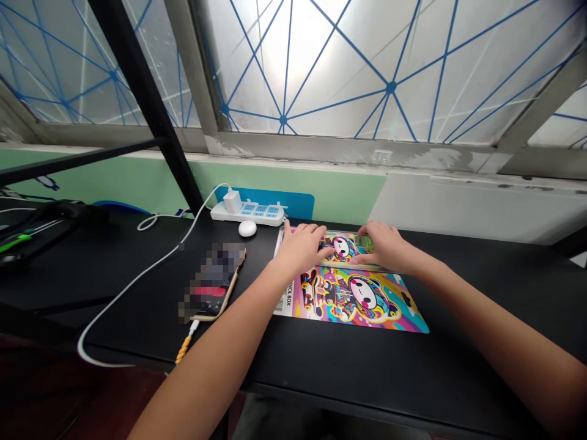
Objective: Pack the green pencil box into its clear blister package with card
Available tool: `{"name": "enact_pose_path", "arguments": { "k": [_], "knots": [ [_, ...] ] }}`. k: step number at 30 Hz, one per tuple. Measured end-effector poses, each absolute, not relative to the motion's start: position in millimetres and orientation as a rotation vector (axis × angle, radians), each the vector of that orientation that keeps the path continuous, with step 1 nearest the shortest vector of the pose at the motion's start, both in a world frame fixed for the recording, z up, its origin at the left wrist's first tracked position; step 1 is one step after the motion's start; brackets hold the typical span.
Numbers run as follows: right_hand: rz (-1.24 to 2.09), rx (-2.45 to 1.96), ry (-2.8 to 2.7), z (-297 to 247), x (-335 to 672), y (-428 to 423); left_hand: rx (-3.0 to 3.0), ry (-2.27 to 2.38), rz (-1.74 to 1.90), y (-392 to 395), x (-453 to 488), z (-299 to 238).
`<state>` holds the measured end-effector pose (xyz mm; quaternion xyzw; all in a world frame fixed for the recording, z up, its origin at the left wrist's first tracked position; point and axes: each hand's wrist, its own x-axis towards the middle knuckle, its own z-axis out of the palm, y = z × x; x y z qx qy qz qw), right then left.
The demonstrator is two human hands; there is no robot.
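A long, flat pencil box (342, 247) with a colourful cartoon figure lies on the black table. Just in front of it lies a printed card (367, 297) with a similar figure, a hang hole and the words "PENCIL BOX". My left hand (302, 247) grips the left part of the box, its thumb on the near side and its fingers over the far side. At the right end, my right hand (383, 246) holds the box between thumb and fingers. Both hands hide parts of the box.
Left of my left arm lies a phone (213, 284), partly blurred, with a cable plugged in. Behind it are a white power strip (261, 214) with a charger and a small white case (247, 228). A white cable (142, 272) loops across the table (481, 293). A black frame post (151, 91) rises at left.
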<state>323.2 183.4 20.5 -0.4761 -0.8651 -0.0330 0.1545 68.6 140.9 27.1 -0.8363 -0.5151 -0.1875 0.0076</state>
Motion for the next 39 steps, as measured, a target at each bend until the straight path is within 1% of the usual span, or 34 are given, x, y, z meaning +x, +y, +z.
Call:
{"name": "enact_pose_path", "arguments": {
  "k": [6,10,15,19,23,26,31,39],
  "knots": [
    [-0.163,-1.305,-2.348,22,320,168,-2.497,-1.631,-0.595,142,36,44],
    [-0.239,-1.183,-2.329,39,317,146,-2.484,-1.549,-0.689,135,28,62],
    [-0.342,-1.135,-2.204,60,327,86,-2.425,-1.314,-0.992,88,29,74],
    [-0.387,-0.982,-2.274,37,345,43,-2.470,-1.253,-1.041,41,26,49],
    [-0.322,-0.892,-2.346,3,358,21,-2.641,-1.478,-1.143,12,20,16],
    [-0.270,-0.842,-2.372,-8,358,15,-2.733,-1.721,-1.049,3,17,2],
    [-0.177,-0.915,-2.408,-5,346,10,-2.782,-1.915,-0.928,2,14,-3],
    [0.035,-1.130,-2.427,-2,354,12,-2.769,-1.974,-0.946,1,15,1]
  ]
}}
